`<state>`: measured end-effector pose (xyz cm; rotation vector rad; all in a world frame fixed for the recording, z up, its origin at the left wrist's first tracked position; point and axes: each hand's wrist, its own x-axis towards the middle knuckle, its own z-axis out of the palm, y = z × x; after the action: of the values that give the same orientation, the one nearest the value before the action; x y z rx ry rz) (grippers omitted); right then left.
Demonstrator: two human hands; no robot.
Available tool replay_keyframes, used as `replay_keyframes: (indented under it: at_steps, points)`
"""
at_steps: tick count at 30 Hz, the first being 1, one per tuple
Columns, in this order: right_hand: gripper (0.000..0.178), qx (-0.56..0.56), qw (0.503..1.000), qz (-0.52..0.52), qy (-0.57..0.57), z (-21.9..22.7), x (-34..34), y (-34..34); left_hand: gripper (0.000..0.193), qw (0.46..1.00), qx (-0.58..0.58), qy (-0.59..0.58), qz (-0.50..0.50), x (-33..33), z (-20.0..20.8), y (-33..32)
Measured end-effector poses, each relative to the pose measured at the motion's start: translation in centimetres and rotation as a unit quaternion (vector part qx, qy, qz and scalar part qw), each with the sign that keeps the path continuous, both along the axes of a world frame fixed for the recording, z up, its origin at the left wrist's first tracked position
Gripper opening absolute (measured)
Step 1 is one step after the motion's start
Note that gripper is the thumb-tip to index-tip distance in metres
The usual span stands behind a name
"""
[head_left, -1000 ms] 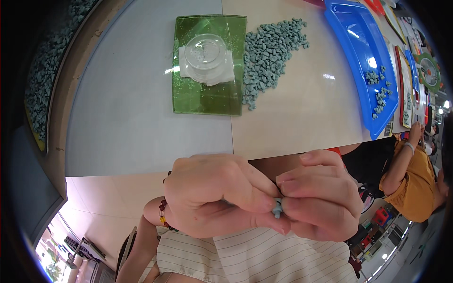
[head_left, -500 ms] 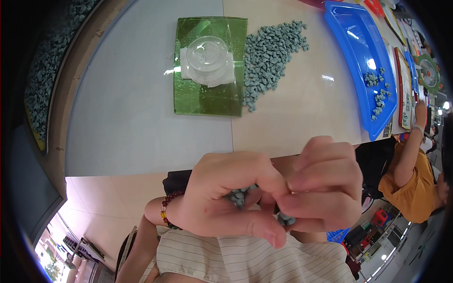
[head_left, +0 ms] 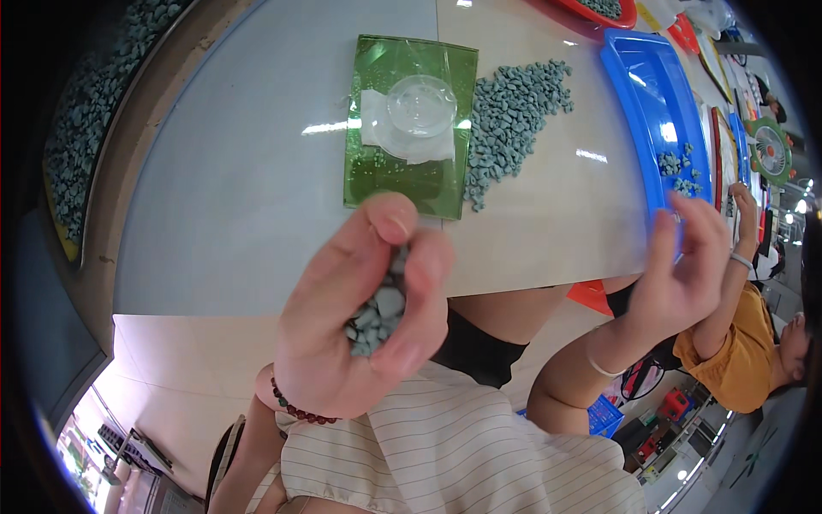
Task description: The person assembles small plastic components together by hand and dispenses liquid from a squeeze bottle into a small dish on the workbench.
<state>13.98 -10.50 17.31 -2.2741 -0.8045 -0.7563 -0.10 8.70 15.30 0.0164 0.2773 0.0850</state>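
Note:
My left hand [head_left: 355,313] is raised near my chest, fingers curled around a handful of small grey-green pieces [head_left: 378,310]. My right hand [head_left: 681,270] is off to the right at the table's front edge, fingers spread, holding nothing that I can see. On the table beyond lies a loose pile of the same grey-green pieces [head_left: 509,116]. Next to it is a green transparent tray [head_left: 381,180] carrying a clear round lid on white paper [head_left: 419,107].
A blue tray [head_left: 655,86] with a few pieces stands to the right. A red tray [head_left: 599,10] sits at the far edge. Another person in an orange shirt [head_left: 728,343] sits at the right. A bin of grey-green pieces [head_left: 81,120] runs along the left.
My hands were pressed together over a piece. They have separated: the right hand swung out to the right and opened, the left kept the pieces and lifted toward the table edge.

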Motion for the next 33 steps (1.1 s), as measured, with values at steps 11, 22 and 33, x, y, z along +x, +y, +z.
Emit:
replay_keyframes:
  at_steps: [11,22,33]
  points:
    - [0.019,-0.114,0.967,0.211,0.087,-1.6,-0.5,5.5,0.030,0.990,-0.022,-0.123,-0.068,-0.7,-0.3,0.2]
    - [0.018,0.098,0.908,0.332,0.237,-0.1,-4.8,4.5,0.011,0.777,0.607,-0.153,-0.067,-0.1,-0.2,0.1]
    - [0.014,0.129,0.895,0.354,0.239,-0.5,-5.1,3.4,0.002,0.792,0.583,-0.171,-0.064,0.2,-0.7,-1.2]
